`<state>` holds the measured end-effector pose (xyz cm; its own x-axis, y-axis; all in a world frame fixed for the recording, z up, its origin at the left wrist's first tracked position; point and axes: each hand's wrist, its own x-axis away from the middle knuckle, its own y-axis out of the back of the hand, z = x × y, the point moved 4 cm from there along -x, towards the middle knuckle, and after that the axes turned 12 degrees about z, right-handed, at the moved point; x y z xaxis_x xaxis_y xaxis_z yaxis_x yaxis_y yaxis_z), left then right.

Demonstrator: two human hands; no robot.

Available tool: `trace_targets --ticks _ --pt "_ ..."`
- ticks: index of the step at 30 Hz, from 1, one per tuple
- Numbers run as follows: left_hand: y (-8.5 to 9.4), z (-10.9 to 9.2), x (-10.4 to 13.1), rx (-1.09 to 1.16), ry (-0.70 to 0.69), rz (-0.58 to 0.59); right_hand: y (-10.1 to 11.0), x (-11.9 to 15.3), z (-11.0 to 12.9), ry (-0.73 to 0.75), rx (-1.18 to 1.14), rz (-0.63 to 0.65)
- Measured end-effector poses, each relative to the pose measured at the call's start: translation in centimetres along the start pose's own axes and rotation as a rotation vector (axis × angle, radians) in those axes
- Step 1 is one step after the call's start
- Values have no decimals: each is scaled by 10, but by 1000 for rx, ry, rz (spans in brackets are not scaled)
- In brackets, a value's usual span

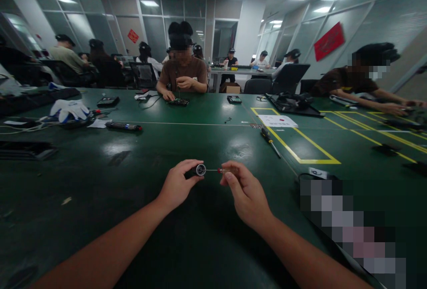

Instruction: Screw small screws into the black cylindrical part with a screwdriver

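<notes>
The left hand point(176, 184) pinches a dark round piece point(200, 170) with a pale ringed end between thumb and fingers, above the near middle of the green table point(187, 253); most of its body is hidden behind the fingers, and the inside of the ring is too small to make out. The right hand point(251, 193), just to the right, pinches the amber handle of a small screwdriver point(212, 170), the palm hiding the handle's far end. Its thin shaft points left to the ring's edge, but whether the tip has entered the piece or only touches its side cannot be told. Both forearms are cut off by the near edge. At near right, a blocky blur covers a long dark-edged object point(353, 231), so its contents cannot be read. A dark tray point(26, 150) is cut off at the left edge. For moving, green surface spreads left of the left hand and between the two forearms; on the right, room narrows toward the blurred object. Beyond the hands, a yellow-and-black screwdriver point(271, 142) lies slantwise beside a yellow tape outline point(320, 163), and a dark pen-shaped tool point(124, 127) lies far left.
</notes>
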<state>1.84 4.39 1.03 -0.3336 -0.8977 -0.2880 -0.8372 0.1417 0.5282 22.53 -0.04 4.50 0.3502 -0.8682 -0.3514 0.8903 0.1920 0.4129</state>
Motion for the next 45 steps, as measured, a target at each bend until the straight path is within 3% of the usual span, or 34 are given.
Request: trace_targets --ticks 17,25,28,33,45 --pt "-2 -2 1 14 -25 32 3 -1 -1 -43 -19 -109" --pt "0 -2 0 25 -20 20 -3 2 7 18 -49 92" --pt "-1 -1 1 40 -18 25 -3 4 11 46 -52 110" --pt "-3 0 0 43 -20 23 -2 2 13 66 -41 42" --pt "-4 -7 3 32 -35 56 2 2 -3 -64 -134 -136"
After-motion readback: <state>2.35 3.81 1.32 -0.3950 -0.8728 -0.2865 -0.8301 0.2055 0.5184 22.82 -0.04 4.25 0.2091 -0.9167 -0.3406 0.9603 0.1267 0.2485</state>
